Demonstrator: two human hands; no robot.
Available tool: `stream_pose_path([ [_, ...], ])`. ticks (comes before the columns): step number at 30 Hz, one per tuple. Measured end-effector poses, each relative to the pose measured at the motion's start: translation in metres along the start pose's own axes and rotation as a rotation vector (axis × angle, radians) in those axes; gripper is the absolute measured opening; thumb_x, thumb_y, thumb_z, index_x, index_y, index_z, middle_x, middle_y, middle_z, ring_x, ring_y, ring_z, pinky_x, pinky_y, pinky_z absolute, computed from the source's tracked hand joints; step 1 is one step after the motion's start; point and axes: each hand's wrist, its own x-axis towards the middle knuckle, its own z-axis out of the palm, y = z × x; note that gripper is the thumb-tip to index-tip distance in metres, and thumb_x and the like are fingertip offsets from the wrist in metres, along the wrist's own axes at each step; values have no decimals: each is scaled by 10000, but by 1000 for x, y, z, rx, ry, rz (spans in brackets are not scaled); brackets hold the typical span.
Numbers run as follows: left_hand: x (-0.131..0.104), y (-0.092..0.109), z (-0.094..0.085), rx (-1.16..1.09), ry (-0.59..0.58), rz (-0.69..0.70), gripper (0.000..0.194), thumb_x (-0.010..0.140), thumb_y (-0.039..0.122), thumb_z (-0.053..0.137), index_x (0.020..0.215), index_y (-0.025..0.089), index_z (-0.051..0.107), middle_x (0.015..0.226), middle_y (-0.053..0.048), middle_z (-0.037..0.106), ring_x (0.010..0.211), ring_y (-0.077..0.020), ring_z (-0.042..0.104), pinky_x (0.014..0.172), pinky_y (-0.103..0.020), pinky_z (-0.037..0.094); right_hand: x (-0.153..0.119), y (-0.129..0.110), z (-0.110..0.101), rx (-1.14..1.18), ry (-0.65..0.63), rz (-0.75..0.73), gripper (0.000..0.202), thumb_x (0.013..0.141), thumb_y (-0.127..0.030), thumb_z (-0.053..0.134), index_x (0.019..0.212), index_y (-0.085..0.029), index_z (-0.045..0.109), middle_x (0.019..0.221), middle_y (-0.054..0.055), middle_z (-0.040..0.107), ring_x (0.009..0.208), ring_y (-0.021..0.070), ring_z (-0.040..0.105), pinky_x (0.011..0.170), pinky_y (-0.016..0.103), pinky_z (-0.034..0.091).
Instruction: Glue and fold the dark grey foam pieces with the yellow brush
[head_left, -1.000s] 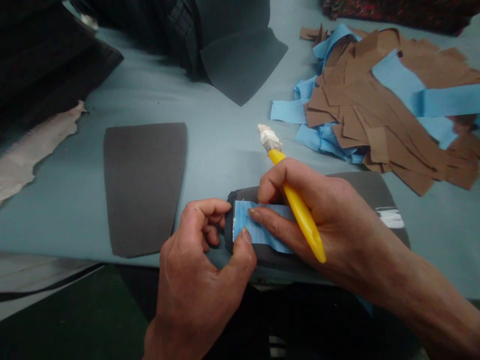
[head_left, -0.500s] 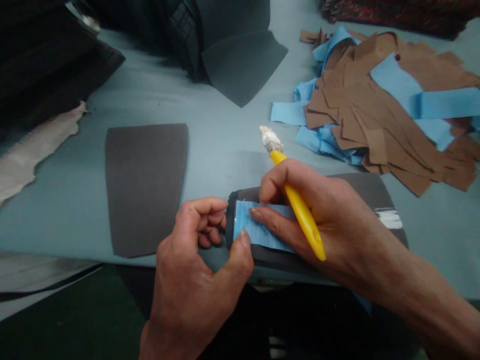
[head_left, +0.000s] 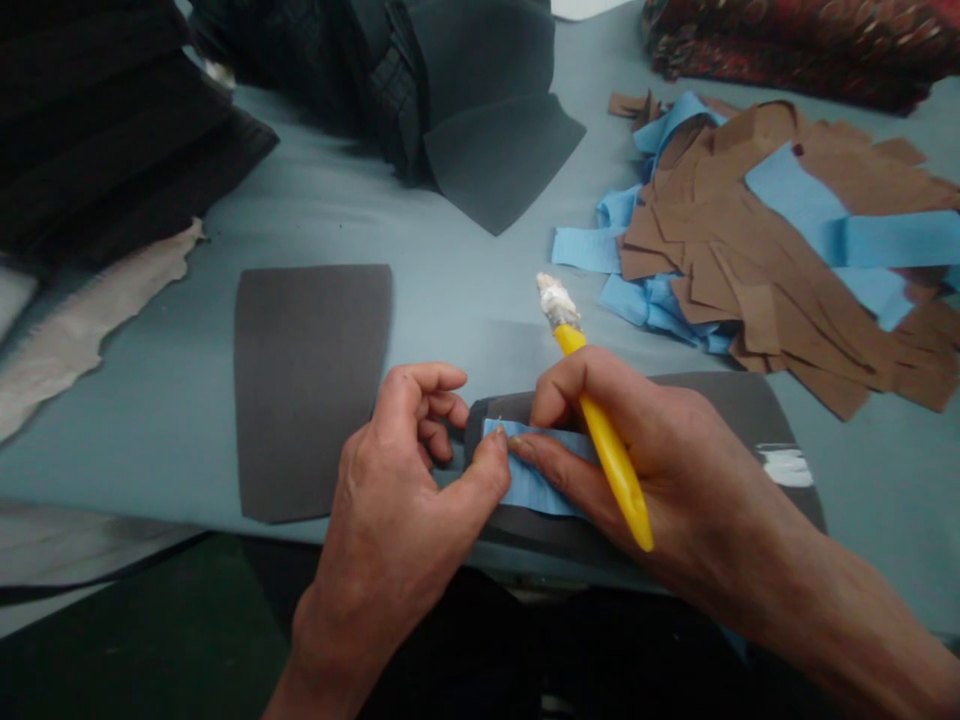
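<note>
Now, at lower center, your left hand [head_left: 412, 500] is touching the blue strip [head_left: 544, 485] with its thumb, the other fingers curling loosely apart from it. Your right hand [head_left: 675, 470] is gripping the yellow brush [head_left: 611, 455], its thumb resting on the strip, which is lying over a dark piece [head_left: 739, 410]. Another gray panel [head_left: 311, 390] is lying at center left. Beyond, brown and blue strips [head_left: 750, 220] are spreading at upper right.

Left thumb [head_left: 493, 459] farther up blue strip [head_left: 537, 489]
</note>
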Motion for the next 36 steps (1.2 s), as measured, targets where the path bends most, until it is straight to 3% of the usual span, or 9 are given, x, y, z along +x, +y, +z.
stream_pose_path([
  [13, -2, 2, 5, -48, 26, -18, 318, 815, 250, 666, 1132, 238, 643, 888, 23, 692, 692, -108, 626, 663, -250, 537, 1, -1, 0, -22, -15, 12, 107, 962, -274, 665, 939, -245, 565, 701, -57, 612, 545, 108, 512, 532, 225, 367],
  [20, -3, 2, 3, -53, 27, -18, 306, 824, 244, 659, 1129, 233, 646, 878, 20, 689, 683, -105, 625, 658, -246, 536, 3, -1, -1, -49, 1, -3, 135, 962, -289, 676, 916, -242, 558, 656, -76, 563, 492, 91, 437, 504, 212, 352],
  [26, -3, 2, 4, -68, 26, -13, 302, 824, 244, 670, 1125, 234, 656, 886, 18, 693, 702, -110, 643, 670, -251, 548, 1, -2, -2, -84, 14, -15, 128, 947, -266, 681, 933, -241, 556, 683, -77, 570, 507, 89, 454, 514, 216, 361],
  [31, 3, -2, -11, -134, 13, -61, 302, 881, 320, 670, 1167, 223, 665, 923, -10, 740, 787, -146, 713, 649, -255, 563, 2, -2, -2, -46, -20, 19, 127, 950, -277, 664, 933, -249, 541, 683, -64, 580, 530, 111, 495, 517, 248, 354],
  [36, -3, -7, -26, 5, 160, 25, 269, 947, 331, 677, 1206, 262, 701, 1034, 11, 760, 921, -135, 717, 798, -252, 566, 2, -1, -3, -4, -41, 40, 113, 937, -271, 650, 943, -255, 538, 678, -51, 565, 534, 135, 482, 523, 285, 340],
])
